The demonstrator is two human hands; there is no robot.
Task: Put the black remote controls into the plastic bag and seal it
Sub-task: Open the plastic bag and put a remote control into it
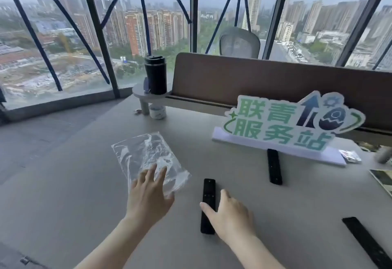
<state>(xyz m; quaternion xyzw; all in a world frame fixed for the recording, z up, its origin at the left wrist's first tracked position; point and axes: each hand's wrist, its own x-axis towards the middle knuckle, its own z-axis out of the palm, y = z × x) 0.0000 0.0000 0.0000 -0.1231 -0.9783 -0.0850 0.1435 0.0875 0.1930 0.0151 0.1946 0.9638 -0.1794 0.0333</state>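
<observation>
A clear plastic bag (146,156) lies flat on the grey table (74,183). My left hand (148,196) rests with spread fingers on the bag's near corner. A black remote control (209,192) lies lengthwise just right of the bag; my right hand (231,215) covers its right side, fingers spread over its lower middle, not clearly gripping. A second black remote (274,165) lies farther back in front of a sign. A third black remote (367,241) lies at the near right, partly cut off by the frame.
A white and green sign (282,124) stands at the back right before a brown desk divider (275,82). A black tumbler (155,75) sits on a small raised shelf, a white tape roll (157,111) under it. Small packets and a booklet lie at the right edge.
</observation>
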